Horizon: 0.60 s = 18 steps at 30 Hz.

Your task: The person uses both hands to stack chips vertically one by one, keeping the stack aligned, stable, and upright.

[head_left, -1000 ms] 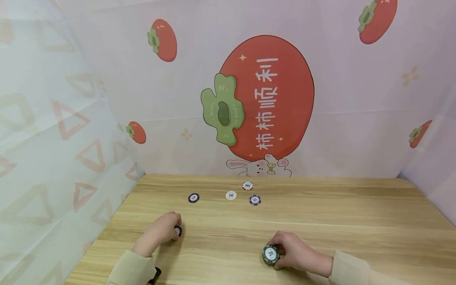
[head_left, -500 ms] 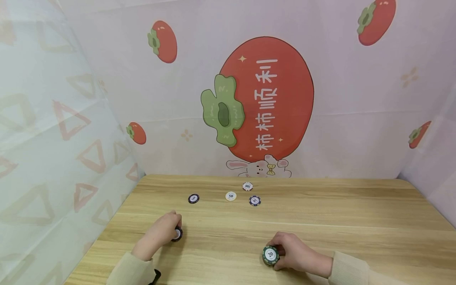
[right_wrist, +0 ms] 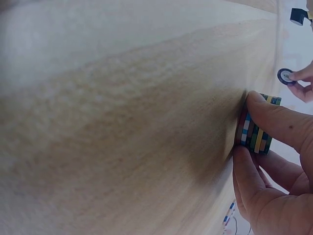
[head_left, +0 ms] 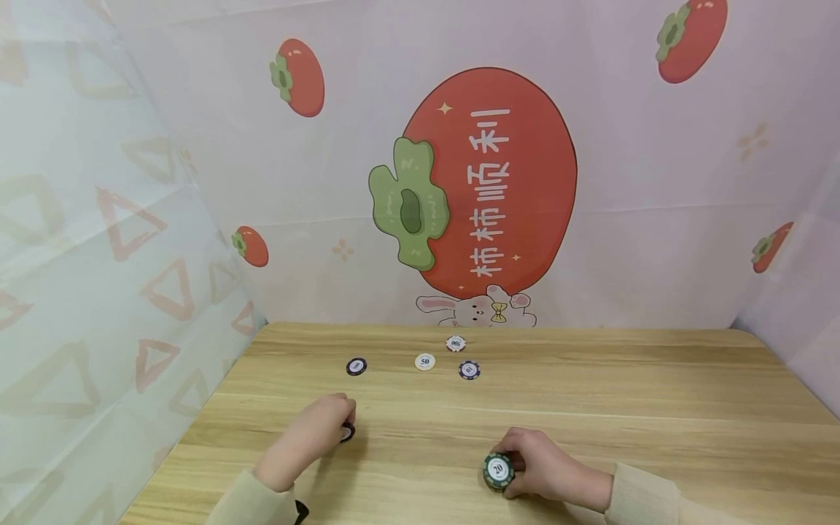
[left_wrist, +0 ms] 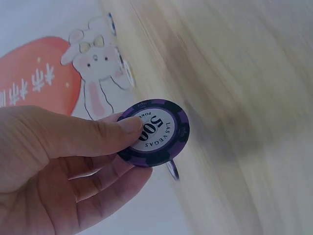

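My left hand (head_left: 311, 435) pinches a purple and black poker chip (left_wrist: 182, 128) over the left part of the table. The left wrist view shows the thumb on its white centre, printed 500, and the other fingers behind it. Right of the middle, near the front, my right hand (head_left: 545, 467) grips a stack of poker chips (head_left: 499, 472) between thumb and fingers. A green chip marked 20 tops this stack. Edges of several colours, among them green, yellow and blue, show in the right wrist view, with the stack's base at the tabletop.
Toward the back of the wooden table (head_left: 623, 386) single chips lie flat: a dark chip (head_left: 356, 367), a cream chip (head_left: 425, 362) marked 50, a white chip (head_left: 456, 343) marked 500 and a blue chip (head_left: 469, 370) marked 10. A printed backdrop (head_left: 617, 255) stands behind.
My left hand has moved a little to the right with the purple and black chip, which was tilted more toward the head camera before. My right hand and its stack have stayed in place.
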Motion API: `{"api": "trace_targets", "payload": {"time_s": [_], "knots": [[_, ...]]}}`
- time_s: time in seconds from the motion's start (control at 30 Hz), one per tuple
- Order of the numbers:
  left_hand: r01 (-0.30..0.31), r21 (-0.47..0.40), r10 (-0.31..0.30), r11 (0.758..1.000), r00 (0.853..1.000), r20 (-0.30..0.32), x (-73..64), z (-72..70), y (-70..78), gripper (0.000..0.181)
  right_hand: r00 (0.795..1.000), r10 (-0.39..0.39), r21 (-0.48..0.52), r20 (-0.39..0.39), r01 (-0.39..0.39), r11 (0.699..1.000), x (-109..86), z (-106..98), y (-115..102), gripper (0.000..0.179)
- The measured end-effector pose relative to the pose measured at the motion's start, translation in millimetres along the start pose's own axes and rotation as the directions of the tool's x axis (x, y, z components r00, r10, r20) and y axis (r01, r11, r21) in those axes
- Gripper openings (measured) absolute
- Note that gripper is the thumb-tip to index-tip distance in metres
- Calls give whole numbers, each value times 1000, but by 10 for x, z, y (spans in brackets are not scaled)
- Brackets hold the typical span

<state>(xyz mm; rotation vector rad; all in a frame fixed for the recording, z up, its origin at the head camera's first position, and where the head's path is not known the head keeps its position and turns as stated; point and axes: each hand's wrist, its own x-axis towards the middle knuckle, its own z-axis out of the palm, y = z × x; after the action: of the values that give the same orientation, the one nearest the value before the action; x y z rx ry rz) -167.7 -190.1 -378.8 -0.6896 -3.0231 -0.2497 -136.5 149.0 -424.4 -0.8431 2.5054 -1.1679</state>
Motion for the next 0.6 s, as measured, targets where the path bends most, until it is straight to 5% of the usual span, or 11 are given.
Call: {"api": "trace_targets", "payload": {"time_s": [0.33, 0.6], "knots": [[-140, 76, 142, 987, 990, -24, 35, 2, 185, 23, 1000, 0, 4, -3, 0, 1000, -2, 9, 5, 39], [-209, 53, 211, 976, 977, -18, 101, -4, 351, 20, 1000, 7, 12, 2, -7, 1000, -1, 8, 4, 39]]}}
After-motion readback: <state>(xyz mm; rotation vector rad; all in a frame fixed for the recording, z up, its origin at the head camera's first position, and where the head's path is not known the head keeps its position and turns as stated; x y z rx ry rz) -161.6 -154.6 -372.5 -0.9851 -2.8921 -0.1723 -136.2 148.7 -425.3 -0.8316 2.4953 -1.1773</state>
